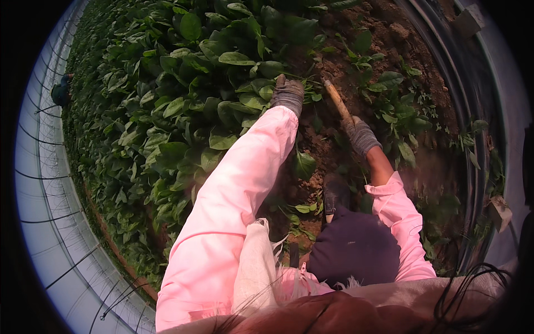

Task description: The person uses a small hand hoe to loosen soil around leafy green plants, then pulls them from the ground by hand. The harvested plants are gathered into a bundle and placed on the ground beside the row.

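My left hand (pixel 288 94), in a grey knit glove, is curled among leafy green plants (pixel 238 58) that look like spinach, at the edge of the dense bed. Thin green stems (pixel 309 88) show just right of its fingers, which appear closed on them. In a matching glove, my right hand (pixel 359 132) grips the wooden handle (pixel 337 100) of a hand tool. The handle slants up and left towards the stems. Its metal end lies close to the soil, and the blade cannot be made out clearly.
Brown soil (pixel 398 31) and scattered small plants (pixel 392 79) lie to the right. Beyond run dark pipes or hoses (pixel 454 83) and blocks (pixel 499 213) along the plastic wall. My shoe (pixel 335 194) and dark-clothed knee (pixel 354 246) are below. A person (pixel 61 92) is far left.
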`<state>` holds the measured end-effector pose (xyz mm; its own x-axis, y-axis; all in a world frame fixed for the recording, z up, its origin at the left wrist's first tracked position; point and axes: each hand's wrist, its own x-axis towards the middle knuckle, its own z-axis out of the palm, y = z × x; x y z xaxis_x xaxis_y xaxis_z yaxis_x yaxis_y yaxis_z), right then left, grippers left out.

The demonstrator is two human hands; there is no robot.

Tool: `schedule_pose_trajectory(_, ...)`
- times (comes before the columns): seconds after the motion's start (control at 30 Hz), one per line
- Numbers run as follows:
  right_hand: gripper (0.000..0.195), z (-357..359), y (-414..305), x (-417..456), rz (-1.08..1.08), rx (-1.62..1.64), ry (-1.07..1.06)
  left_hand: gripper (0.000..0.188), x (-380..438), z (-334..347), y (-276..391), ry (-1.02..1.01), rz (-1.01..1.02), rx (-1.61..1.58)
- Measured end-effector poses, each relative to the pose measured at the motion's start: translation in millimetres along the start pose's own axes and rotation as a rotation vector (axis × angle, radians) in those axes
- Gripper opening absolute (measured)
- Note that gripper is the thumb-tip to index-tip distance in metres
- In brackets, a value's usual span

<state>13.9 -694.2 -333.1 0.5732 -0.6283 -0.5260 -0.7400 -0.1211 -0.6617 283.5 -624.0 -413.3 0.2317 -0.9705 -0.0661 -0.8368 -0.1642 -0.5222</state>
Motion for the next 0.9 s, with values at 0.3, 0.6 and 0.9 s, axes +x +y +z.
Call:
schedule_pose_trajectory(0.3, 0.047, 15.6, -27.3, 2.9, 0.024, -0.128, -0.052, 0.031, -23.0, 42.0, -20.3, -0.23, -0.042, -0.098)
schedule_pose_trajectory(0.6, 0.043, 5.3, 14.0, -54.1, -0.006, 0.071, 0.027, 0.048, -12.1, -84.5, -42.3, -0.551, -0.045, -0.394)
schedule_pose_trajectory(0.9, 0.039, 18.8, 20.1, -59.2, -0.041, 0.227, 0.137, 0.043, 4.3, -96.7, -35.1, -0.605, -0.081, -0.335)
